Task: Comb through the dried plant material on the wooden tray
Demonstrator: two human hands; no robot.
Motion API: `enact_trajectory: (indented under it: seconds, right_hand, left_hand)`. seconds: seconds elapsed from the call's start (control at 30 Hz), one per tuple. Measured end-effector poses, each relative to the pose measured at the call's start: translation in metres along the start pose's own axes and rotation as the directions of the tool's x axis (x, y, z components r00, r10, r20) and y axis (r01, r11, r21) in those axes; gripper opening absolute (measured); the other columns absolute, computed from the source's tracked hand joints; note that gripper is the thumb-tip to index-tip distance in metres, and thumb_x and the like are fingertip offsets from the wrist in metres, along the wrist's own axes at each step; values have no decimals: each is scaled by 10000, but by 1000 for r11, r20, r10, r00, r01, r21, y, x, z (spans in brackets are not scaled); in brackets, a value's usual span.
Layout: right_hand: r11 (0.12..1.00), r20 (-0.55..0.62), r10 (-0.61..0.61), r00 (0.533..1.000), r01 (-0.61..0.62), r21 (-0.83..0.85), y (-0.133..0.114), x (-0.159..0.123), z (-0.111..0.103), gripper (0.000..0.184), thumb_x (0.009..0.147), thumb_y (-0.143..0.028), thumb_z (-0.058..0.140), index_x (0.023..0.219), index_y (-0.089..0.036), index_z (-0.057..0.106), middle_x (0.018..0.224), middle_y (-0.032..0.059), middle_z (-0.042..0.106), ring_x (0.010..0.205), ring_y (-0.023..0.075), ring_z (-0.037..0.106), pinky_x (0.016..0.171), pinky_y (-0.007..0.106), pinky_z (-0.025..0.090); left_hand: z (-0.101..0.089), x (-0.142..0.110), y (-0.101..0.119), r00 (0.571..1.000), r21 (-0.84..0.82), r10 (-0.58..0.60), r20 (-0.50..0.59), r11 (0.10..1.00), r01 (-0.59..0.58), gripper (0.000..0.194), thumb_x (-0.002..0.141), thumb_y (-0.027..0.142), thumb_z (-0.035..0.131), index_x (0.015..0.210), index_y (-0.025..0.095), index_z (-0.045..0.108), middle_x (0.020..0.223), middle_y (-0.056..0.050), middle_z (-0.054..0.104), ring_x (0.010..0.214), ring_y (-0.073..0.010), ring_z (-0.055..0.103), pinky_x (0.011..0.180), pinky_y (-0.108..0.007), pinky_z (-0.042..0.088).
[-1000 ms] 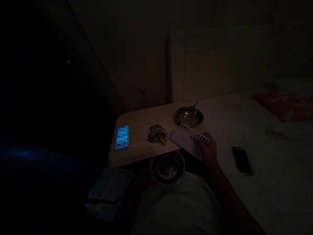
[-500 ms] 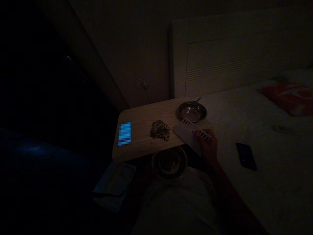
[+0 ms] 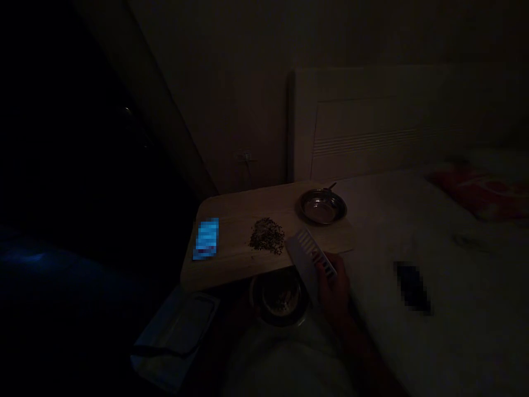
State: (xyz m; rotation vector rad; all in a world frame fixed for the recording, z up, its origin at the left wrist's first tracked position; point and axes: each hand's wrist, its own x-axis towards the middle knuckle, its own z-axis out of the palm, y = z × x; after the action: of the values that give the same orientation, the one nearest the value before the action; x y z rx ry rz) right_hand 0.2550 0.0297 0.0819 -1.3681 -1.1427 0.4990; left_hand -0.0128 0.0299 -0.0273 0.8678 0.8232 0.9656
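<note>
My right hand (image 3: 334,286) grips a thin white plastic piece with a row of slots (image 3: 303,259). It is tilted over the table's front edge, its far corner beside a loose pile of small dark grains or seeds (image 3: 266,236). Below that edge, above my lap, is a round metal bowl (image 3: 303,317) with some dark bits inside. My left hand (image 3: 243,302) is at the bowl's left rim, seemingly holding it; its fingers are mostly lost in shadow. The pile lies on a light wooden table (image 3: 231,207).
A shallow metal dish (image 3: 323,207) with a utensil handle stands at the table's back right. At left lies a glowing blurred screen (image 3: 205,239). A pale package (image 3: 177,331) is below the left corner. On the bed (image 3: 380,231) lies a dark blurred phone (image 3: 413,288). The room is very dim.
My right hand has brought the slotted white piece towards me and left, turning it steeper, away from the metal dish. The whole view has shifted slightly. The grain pile looks much the same.
</note>
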Motion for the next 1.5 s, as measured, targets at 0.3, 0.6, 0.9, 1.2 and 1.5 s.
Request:
enact_trajectory:
  seconds: [0.3,0.6,0.9,1.2,1.5]
  right_hand:
    - [998,32,-38,999,39,-41,0,-13,2,250,920,-384,547,1123,-240,571,1013,88,662,886,257,633,779,387,511]
    - [999,2,-32,999,32,-34,7,-6,5,256,937,-399,528,1102,-206,563,966,76,649,848,231,618,756,360,501]
    - [999,-30,9,999,-10,-51,11,8,3,282,918,-433,548,1082,-204,565,920,58,651,786,215,610,695,329,488]
    - [998,-89,-8,996,2,-61,15,24,1,285,899,-441,565,1045,-196,558,906,69,664,755,218,614,672,336,488]
    - [997,-28,-40,999,38,-70,8,14,10,253,924,-412,540,1060,-202,576,924,65,667,800,220,630,718,341,506]
  left_hand:
    - [2,4,-5,999,-1,27,-19,1000,-27,745,610,376,876,1314,291,648,1461,-85,565,1495,-409,192,1224,-561,109]
    - [11,-6,14,990,102,-37,-134,993,51,773,587,432,885,1297,222,663,1453,-137,563,1472,-423,264,1220,-528,182]
    - [9,-6,6,985,96,31,-172,995,-14,704,594,438,883,1238,220,702,1430,-141,585,1452,-432,309,1212,-553,183]
    - [13,-11,17,989,170,51,-138,985,-27,649,685,394,837,1296,259,667,1483,-89,538,1487,-388,245,1234,-523,129]
    - [-1,1,-6,989,142,36,-144,990,-15,807,593,495,870,1326,246,642,1480,-120,537,1457,-421,305,1222,-532,176]
